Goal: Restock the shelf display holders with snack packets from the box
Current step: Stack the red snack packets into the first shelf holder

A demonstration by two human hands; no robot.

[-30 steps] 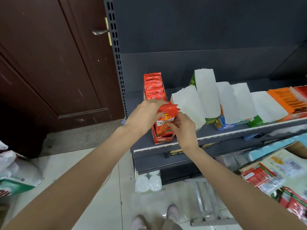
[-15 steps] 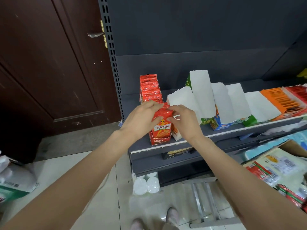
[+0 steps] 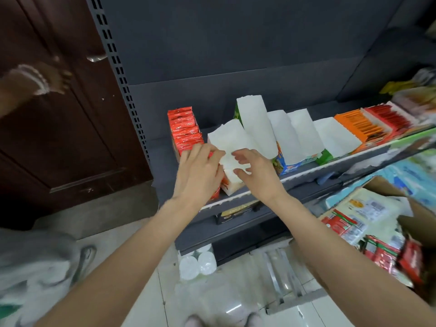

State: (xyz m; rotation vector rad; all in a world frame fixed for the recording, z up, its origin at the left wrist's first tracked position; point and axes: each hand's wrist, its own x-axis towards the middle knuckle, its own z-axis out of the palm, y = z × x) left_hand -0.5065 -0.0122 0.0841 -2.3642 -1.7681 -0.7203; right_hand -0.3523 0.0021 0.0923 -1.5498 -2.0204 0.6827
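Two hands work at the near edge of the grey shelf [image 3: 162, 161]. The left hand [image 3: 198, 173] lies palm-down over the near end of the red display holder [image 3: 186, 133], fingers straight and pressing the red snack packets [image 3: 182, 125], which stand upright on edge in a row whose long axis runs from near to far. The right hand [image 3: 257, 171] hovers just right of it with fingers loosely spread at the white flap [image 3: 227, 142] of the next holder, gripping nothing. The cardboard box [image 3: 415, 215] of packets sits at the near right, below the shelf.
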